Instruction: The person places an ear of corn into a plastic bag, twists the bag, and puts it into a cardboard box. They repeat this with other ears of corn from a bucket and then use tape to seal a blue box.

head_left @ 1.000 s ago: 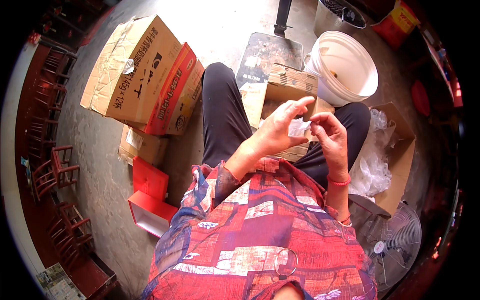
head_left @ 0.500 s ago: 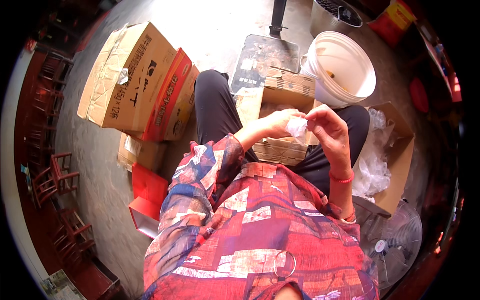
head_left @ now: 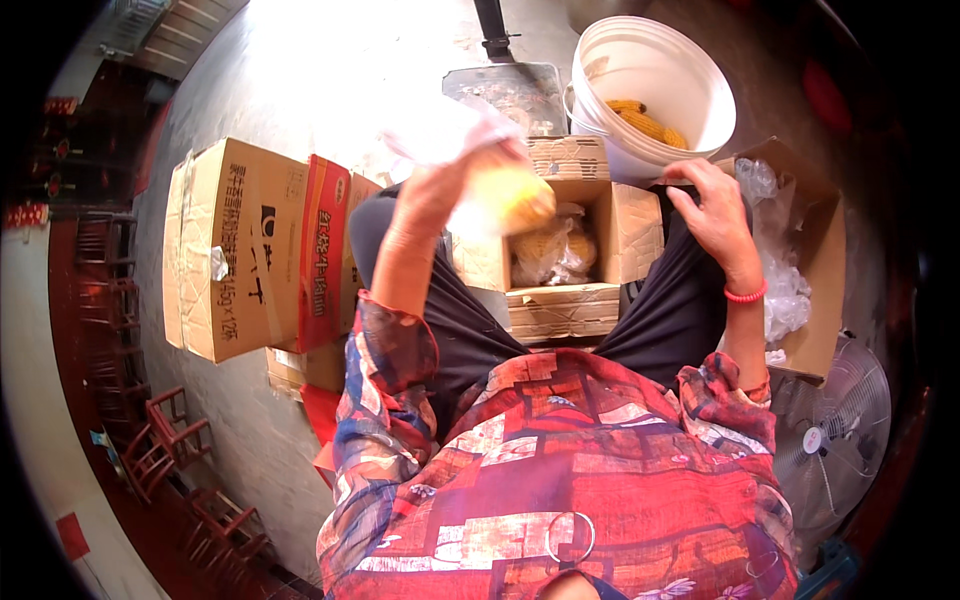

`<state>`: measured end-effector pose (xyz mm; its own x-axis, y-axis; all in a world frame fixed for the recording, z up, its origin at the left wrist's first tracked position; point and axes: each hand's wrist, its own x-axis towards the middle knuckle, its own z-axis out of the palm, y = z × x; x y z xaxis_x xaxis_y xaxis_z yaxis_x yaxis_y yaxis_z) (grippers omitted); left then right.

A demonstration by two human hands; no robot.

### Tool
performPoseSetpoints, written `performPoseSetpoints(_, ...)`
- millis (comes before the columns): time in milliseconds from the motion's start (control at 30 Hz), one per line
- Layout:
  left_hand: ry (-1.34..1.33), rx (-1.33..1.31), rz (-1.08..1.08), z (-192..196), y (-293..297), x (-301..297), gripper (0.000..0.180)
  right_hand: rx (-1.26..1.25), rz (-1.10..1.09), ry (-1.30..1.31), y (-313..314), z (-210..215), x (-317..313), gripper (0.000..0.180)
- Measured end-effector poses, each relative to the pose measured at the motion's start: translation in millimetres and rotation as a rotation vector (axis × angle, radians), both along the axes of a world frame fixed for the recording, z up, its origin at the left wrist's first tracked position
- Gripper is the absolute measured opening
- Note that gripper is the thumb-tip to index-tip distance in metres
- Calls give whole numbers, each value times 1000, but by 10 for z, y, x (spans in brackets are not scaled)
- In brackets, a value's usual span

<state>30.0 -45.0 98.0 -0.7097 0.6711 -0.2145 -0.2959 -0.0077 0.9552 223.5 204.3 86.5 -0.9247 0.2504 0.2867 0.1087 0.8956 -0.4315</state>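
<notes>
Over the open carton: left hand gripping yellow corn

Head view: The left hand is raised above the far left side of the open carton. Its fingers are closed on the yellow corn and pale plastic film; motion blur obscures the exact contact. The right hand is positioned right of the open carton, near the white bucket, fingers apart and loosely bent. The open carton stands between the legs and contains bagged corn. The white bucket, far right, holds corn cobs. At right, a cardboard box contains clear plastic bags. A fan stands near right; closed cartons stand at left.
</notes>
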Motion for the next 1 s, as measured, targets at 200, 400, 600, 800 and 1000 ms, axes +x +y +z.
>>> performPoseSetpoints(200, 190, 9, 78, -359, 77, -925, 25, 159, -269, -154, 11, -202, 515, 23)
performPoseSetpoints(400, 461, -346, 177, -1450, 268, -1795, 25, 223, -337, -183, -67, -156, 493, 19)
performPoseSetpoints(600, 495, -342, 259, -2202, 274, -2139, 28, 188, -354, -196, -80, -142, 384, 14)
performPoseSetpoints(800, 849, -374, 127, -2727, 562, -2174, 20, 218, -388, -259, -87, -128, 398, 14)
performPoseSetpoints(1000, 798, -631, 9, -2653, 721, -1939, 36, 229, -389, -277, -95, -140, 364, 14)
